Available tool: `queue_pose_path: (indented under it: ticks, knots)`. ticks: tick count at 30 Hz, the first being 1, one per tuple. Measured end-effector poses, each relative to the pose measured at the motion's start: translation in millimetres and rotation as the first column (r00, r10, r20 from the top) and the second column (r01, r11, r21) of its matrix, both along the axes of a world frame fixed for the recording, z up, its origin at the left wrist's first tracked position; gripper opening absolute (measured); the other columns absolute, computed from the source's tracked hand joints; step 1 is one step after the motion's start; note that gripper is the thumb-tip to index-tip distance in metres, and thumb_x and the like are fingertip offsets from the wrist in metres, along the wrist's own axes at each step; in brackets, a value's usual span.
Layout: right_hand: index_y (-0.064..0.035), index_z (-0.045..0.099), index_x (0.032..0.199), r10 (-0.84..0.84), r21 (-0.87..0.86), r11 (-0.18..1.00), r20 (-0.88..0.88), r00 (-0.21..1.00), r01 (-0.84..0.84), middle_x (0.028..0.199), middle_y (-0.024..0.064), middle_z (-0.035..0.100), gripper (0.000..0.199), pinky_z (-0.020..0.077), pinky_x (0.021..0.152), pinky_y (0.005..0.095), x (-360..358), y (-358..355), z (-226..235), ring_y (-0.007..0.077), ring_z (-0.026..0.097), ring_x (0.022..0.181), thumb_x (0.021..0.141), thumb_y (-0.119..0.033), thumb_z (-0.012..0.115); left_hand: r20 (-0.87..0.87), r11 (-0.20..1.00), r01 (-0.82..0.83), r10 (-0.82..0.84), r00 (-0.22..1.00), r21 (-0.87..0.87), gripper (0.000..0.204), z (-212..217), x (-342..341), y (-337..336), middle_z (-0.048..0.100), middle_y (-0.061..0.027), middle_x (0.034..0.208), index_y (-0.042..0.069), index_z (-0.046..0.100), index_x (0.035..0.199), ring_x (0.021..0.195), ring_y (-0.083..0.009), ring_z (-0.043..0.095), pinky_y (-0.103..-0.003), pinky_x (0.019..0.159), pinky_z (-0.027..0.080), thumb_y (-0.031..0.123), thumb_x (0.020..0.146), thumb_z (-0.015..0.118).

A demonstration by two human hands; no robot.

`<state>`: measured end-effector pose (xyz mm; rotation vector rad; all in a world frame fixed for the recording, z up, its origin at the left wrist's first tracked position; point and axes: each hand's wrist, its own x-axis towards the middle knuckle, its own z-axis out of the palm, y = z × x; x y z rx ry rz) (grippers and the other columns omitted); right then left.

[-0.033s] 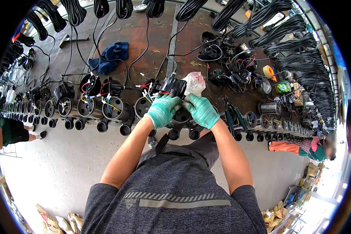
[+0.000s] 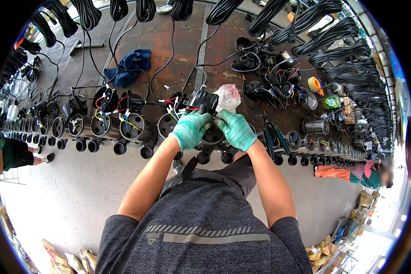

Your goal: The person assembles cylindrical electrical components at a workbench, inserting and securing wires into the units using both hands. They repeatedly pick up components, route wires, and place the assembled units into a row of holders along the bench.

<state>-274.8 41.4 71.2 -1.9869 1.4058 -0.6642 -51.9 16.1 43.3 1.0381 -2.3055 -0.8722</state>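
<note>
Both my hands wear green knit gloves and meet over the row of black cylindrical housings at the table's near edge. My left hand is closed in a pinch on thin wires, and a red wire runs along its fingertips. My right hand is closed too, its thumb and finger pinching at the same wires; their ends are hidden. Just beyond the fingers sits a black cap with a cable leading from its far side. Below, between my hands, is a round housing with holes in its face. Several white-tipped wires stick up left of my left hand.
A clear plastic bag lies beyond my right hand. Pliers rest to its right. A blue cloth, an orange tape roll and coiled black cables are on or above the table. Other people stand at both sides.
</note>
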Motion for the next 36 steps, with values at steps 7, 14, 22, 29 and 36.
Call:
queue_pose_path:
  ticks: [7,14,22,29,36]
  knots:
    - [0.0001,0.07,0.112,-0.288,0.073,0.958,0.292,0.912,0.279,0.095,0.0171,0.074,0.014,0.0533,0.08,0.0359,2.5,13.6,-39.7,0.0194,0.063,0.082,0.106,-0.012,0.067,-0.052,0.999,-0.017,0.015,0.999,-0.033,0.016,-4.0,-12.6,-2.5,0.071,-0.0193,0.102,0.006,0.069,0.113,0.099,-0.0446,0.066,-0.052,0.089,0.05,0.01,0.098,0.063]
    - [-0.0074,0.056,0.101,-0.641,0.429,0.748,0.666,0.381,0.507,0.081,0.0078,0.063,0.026,0.061,0.069,0.0421,-42.0,-13.8,-43.9,0.0285,0.073,0.076,0.115,-0.03,0.052,-0.154,0.999,-0.01,0.003,0.988,-0.045,0.02,-14.7,-9.7,-1.6,0.071,-0.0203,0.099,0.006,0.07,0.116,0.095,-0.0451,0.066,-0.052,0.083,0.051,0.005,0.097,0.064]
    - [-0.0015,0.068,0.125,-0.246,0.222,0.952,0.154,0.957,0.21,0.101,0.0083,0.072,0.027,0.0556,0.091,0.0334,-18.5,14.0,13.3,0.0152,0.067,0.094,0.102,-0.014,0.073,-0.153,1.0,-0.023,0.026,0.988,0.021,0.015,-13.5,-6.8,-1.9,0.07,-0.0187,0.103,0.007,0.069,0.112,0.102,-0.0436,0.065,-0.052,0.09,0.049,0.012,0.1,0.063]
    - [-0.0007,0.072,0.116,-0.333,0.221,0.928,0.126,0.934,0.301,0.098,0.0107,0.076,0.018,0.0554,0.086,0.0327,11.8,21.1,-6.3,0.015,0.067,0.089,0.103,-0.013,0.072,-0.164,1.0,-0.008,0.008,0.986,-0.003,0.016,-14.8,-7.2,-2.6,0.071,-0.019,0.103,0.006,0.07,0.112,0.1,-0.0441,0.067,-0.052,0.09,0.051,0.011,0.098,0.065]
    - [-0.0022,0.072,0.111,-0.313,0.171,0.938,0.047,0.949,0.301,0.101,0.0214,0.074,0.013,0.0565,0.078,0.0419,12.0,41.9,3.9,0.0369,0.072,0.088,0.101,-0.01,0.069,-0.253,0.982,-0.049,0.095,0.963,0.184,0.021,-7.2,-8.5,-1.7,0.074,-0.0184,0.1,0.004,0.074,0.119,0.09,-0.0422,0.069,-0.046,0.078,0.055,0.007,0.101,0.065]
